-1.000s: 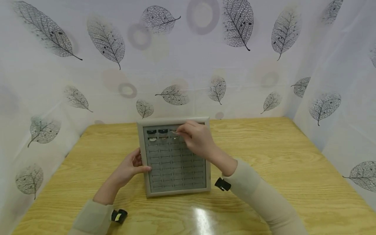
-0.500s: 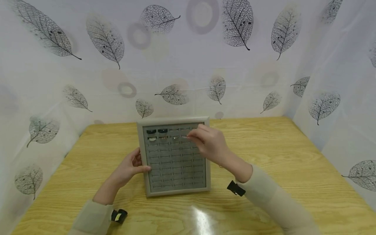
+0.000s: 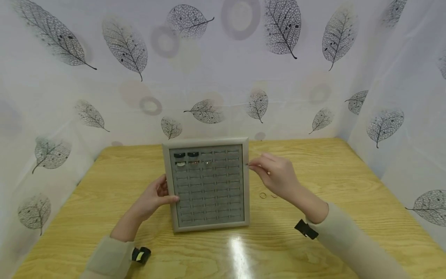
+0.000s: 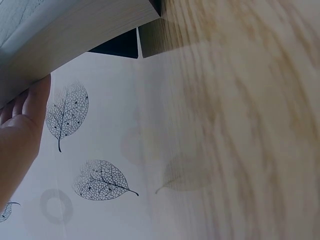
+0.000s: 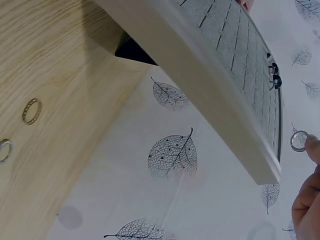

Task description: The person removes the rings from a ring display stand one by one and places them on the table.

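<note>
One thin ring (image 5: 293,144) is pinched in the right hand (image 3: 275,174), near the right edge of the gray board (image 3: 210,190). It looks light, hard and maybe slippery, so pinch its rim. The left hand (image 3: 151,198) holds the stiff-looking board's left side.

In the head view, the fingertips of the left hand (image 3: 153,199) are concealed behind the display frame (image 3: 246,186), a loose ring (image 3: 274,196) on the counter (image 3: 271,248) is partly covered by the right hand (image 3: 278,174), and the pinched ring (image 5: 293,142) is shown too small for detail. In the right wrist view, the right hand is cropped by the right edge and a silver ring (image 5: 9,150) by the left; in the left wrist view, the left hand is likewise cropped.
</note>
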`<state>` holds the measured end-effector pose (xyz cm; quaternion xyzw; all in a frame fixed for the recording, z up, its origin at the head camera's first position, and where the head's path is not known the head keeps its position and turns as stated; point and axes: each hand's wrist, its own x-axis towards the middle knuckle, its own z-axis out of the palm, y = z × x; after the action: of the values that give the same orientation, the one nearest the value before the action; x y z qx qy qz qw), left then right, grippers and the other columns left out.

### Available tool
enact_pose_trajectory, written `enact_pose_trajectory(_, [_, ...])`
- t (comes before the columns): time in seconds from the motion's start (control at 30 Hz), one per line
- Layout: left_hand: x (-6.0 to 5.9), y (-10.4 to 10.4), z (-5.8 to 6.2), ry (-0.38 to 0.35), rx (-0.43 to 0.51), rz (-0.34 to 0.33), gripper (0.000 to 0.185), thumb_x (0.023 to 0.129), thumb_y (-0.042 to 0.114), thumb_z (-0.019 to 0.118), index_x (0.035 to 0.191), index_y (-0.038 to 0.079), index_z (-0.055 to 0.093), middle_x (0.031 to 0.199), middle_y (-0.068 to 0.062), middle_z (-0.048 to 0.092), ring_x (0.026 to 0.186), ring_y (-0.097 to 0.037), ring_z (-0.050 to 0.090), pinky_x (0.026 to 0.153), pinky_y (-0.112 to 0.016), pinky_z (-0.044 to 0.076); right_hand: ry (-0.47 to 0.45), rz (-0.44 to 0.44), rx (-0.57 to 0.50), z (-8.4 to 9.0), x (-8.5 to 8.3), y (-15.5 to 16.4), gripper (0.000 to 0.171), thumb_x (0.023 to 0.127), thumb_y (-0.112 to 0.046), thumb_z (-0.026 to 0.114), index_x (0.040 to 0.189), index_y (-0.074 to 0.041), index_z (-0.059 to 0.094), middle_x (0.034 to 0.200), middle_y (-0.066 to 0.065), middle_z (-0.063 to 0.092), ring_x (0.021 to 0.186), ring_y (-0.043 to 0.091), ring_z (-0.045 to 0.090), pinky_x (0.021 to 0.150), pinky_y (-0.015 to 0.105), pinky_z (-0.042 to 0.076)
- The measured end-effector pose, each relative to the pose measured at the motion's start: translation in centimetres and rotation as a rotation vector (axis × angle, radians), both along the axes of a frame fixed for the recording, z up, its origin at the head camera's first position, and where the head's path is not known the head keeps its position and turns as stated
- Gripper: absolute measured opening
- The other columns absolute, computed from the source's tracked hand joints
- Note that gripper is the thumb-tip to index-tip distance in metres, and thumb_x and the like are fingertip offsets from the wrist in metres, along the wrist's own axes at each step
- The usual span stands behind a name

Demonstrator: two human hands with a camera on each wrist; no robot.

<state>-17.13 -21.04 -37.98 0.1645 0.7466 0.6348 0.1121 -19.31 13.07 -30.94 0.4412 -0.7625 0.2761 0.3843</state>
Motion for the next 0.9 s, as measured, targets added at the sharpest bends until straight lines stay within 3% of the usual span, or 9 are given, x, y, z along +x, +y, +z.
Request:
enact_pose_trajectory(0.2, [0.0,0.0,0.1,-0.004,-0.002,0.002,0.075,0.077,0.004,0.066,0.136,-0.002,0.020,0.116,-0.023,0.047,0.096,-0.019,0.054,0.077,-0.032,0.046,-0.001,-0.010,0.013,-0.8,0.2,1.5,0.034,0.091,-0.028,0.047,0.073,-0.005,0.063,0.061,-0.002,0.052,0.047,0.003,0.036,0.041,0.016,0.030])
enact_pose_trajectory(0.6, [-0.1,0.0,0.1,0.001,-0.032,0.009,0.073,0.078,0.005,0.066,0.135,-0.002,0.023,0.115,-0.021,0.048,0.096,-0.020,0.054,0.079,-0.031,0.046,-0.022,-0.030,0.150,-3.3,0.5,3.2,0.036,0.093,-0.031,0.041,0.075,-0.008,0.061,0.062,-0.004,0.052,0.046,0.003,0.039,0.040,0.014,0.031])
enact_pose_trajectory(0.77, [0.0,0.0,0.1,0.003,-0.038,0.013,0.072,0.078,0.006,0.066,0.135,-0.003,0.023,0.114,-0.022,0.048,0.096,-0.019,0.054,0.079,-0.031,0.045,-0.070,-0.052,0.243,-4.8,0.5,3.7,0.009,0.079,-0.015,0.064,0.075,-0.008,0.061,0.067,-0.004,0.056,0.049,0.003,0.047,0.042,0.015,0.036])
enact_pose_trajectory(0.83, [0.0,0.0,0.1,0.003,-0.035,0.012,0.072,0.078,0.006,0.066,0.135,-0.003,0.023,0.114,-0.022,0.048,0.096,-0.019,0.054,0.079,-0.031,0.046,-0.098,-0.062,0.285,-5.3,0.6,3.8,0.011,0.070,-0.008,0.070,0.075,-0.008,0.061,0.069,-0.003,0.058,0.052,0.004,0.051,0.044,0.017,0.039])
enact_pose_trajectory(0.9, [0.1,0.0,0.1,0.004,-0.032,0.010,0.072,0.078,0.005,0.066,0.135,-0.003,0.023,0.114,-0.022,0.048,0.096,-0.019,0.054,0.079,-0.031,0.046,-0.126,-0.071,0.326,-5.9,0.6,3.9,0.014,0.067,-0.006,0.072,0.074,-0.009,0.061,0.069,-0.003,0.058,0.053,0.006,0.053,0.044,0.018,0.041])
